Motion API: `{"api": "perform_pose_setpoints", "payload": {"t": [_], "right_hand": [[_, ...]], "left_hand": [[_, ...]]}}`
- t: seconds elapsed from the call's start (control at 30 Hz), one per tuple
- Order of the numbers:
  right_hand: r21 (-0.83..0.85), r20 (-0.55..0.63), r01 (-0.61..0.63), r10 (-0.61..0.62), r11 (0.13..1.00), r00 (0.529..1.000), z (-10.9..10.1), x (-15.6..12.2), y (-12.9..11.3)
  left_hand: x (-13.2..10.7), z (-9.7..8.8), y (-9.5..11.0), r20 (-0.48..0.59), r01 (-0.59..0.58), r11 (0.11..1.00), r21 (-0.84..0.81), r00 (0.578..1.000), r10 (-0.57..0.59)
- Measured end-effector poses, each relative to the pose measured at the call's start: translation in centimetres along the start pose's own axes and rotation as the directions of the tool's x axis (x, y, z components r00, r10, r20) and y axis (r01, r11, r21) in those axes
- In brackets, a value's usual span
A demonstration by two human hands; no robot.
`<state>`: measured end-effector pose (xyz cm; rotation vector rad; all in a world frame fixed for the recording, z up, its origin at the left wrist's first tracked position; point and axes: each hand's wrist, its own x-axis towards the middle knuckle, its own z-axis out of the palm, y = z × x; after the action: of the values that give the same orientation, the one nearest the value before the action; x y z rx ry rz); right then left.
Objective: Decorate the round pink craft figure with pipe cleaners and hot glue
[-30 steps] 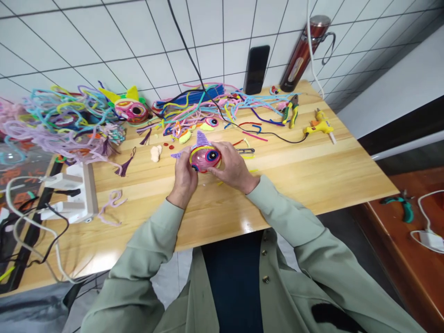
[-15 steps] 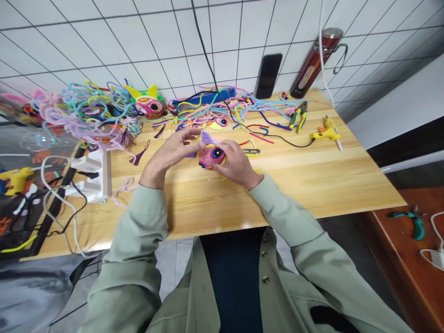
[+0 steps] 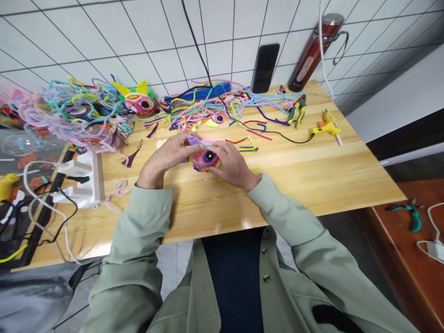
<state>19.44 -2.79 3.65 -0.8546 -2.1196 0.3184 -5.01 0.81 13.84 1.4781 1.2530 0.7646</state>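
Near the middle of the table, a pink pipe-cleaner animal head [image 3: 200, 160] with a big round black, blue and red eye is between my two hands. A purple ear-like piece [image 3: 193, 139] sticks up at its top. My left hand [image 3: 169, 156] is closed at the head's upper left, its thumb across the top beside the purple piece. From the right, my right hand [image 3: 233, 165] grips the head, thumb below and fingers above the eye. The head's far side is hidden by my fingers. A utility knife [image 3: 248, 149] lies just beyond my right hand.
Bundled pipe cleaners [image 3: 197, 95] lie along the wall, beside a similar finished head [image 3: 140, 104]. At right are pliers [image 3: 299, 112], a yellow glue gun [image 3: 326, 129] and its black cable. A power strip [image 3: 93, 178] sits left; a phone [image 3: 265, 68] and flask [image 3: 315, 53] stand behind.
My left hand has closed in, its thumb moving over the top of the head. The purple piece now tilts further left and shows less. The camera view has shifted slightly.
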Motion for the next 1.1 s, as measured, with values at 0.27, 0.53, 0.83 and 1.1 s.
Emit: {"api": "perform_pose_setpoints", "payload": {"t": [0.27,0.53,0.83,1.1], "right_hand": [[0.041,0.006,-0.014,0.014,0.999,1.0,-0.7,0.2,0.5],[0.042,-0.014,0.007,-0.006,0.999,1.0,-0.6,0.0,0.7],[0.068,-0.021,-0.022,0.024,0.997,1.0,-1.7,-0.1,0.8],[-0.012,-0.005,-0.042,0.042,0.999,0.999,-2.3,-0.1,0.8]], "left_hand": [[-0.6,-0.4,0.5,-0.034,-0.024,0.985,0.169,0.999,0.03],[-1.3,0.4,-0.8,-0.091,-0.064,0.972,0.228,0.992,0.087],[-1.5,0.8,-1.4,-0.051,-0.085,0.994,0.065,0.995,0.089],[-1.9,0.8,-1.2,-0.007,-0.06,0.998,0.016,0.998,0.06]]}}
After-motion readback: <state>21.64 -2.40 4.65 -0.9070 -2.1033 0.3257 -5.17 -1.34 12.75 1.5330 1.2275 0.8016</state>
